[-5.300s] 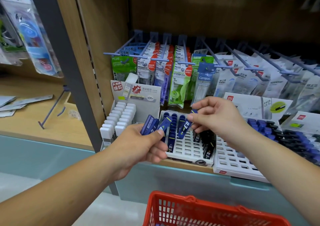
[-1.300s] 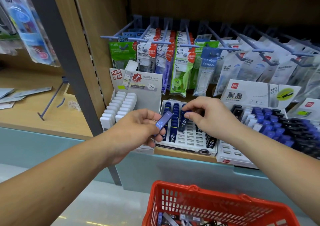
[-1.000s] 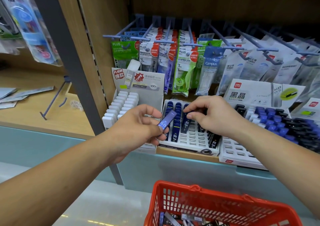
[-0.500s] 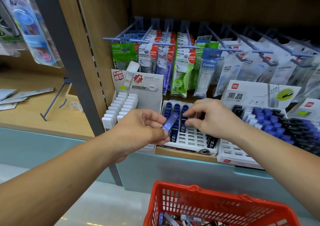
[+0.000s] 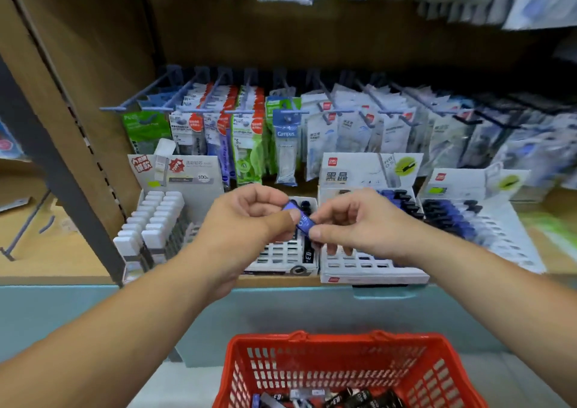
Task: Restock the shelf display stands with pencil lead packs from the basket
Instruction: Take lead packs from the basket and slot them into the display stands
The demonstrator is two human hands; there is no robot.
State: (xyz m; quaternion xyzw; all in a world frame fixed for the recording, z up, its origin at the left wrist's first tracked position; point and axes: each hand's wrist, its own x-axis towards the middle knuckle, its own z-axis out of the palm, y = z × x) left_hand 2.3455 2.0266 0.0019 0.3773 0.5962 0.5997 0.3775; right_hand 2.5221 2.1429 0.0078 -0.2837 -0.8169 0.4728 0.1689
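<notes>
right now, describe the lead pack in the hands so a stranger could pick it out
Above the red basket, in front of the white slotted stand, are two hands. The blue pack is pinched between the left hand and right hand; unlike its neighbours, it sits in no slot.

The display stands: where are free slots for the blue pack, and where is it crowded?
Free: the front rows of the middle stand and of the red-labelled stand to its right. Crowded: the back rows of the latter, and the white-pack stand at left.
</notes>
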